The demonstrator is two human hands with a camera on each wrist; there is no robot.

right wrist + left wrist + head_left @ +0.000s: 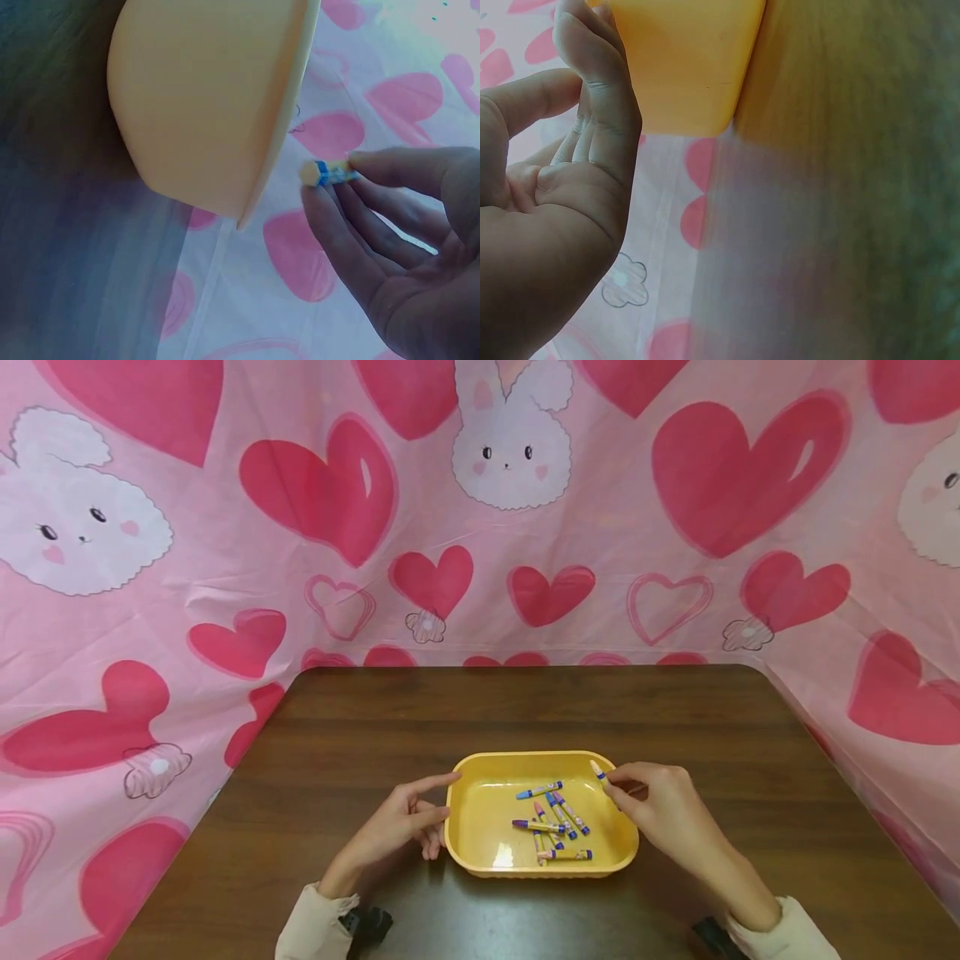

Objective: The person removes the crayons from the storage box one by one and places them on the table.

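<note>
A yellow plastic tray [480,870] stands on the brown table with several crayons in it, among them a blue one [538,791] and a purple-tipped one [537,826]. In the head view my right hand [670,806] is at the tray's right side and pinches a pale-tipped crayon [597,769] between thumb and fingers, above the rim. The right wrist view shows one end of this crayon [327,173], with a blue band, at the fingertips. My left hand [390,828] is at the tray's left side, index finger and thumb extended to the rim, other fingers loosely bent.
The dark wooden table [360,718] extends around the tray on all sides. Behind and beside it hangs a pink cloth [480,535] printed with hearts and rabbits. Pale sleeves [311,927] and dark wrist straps show at both forearms.
</note>
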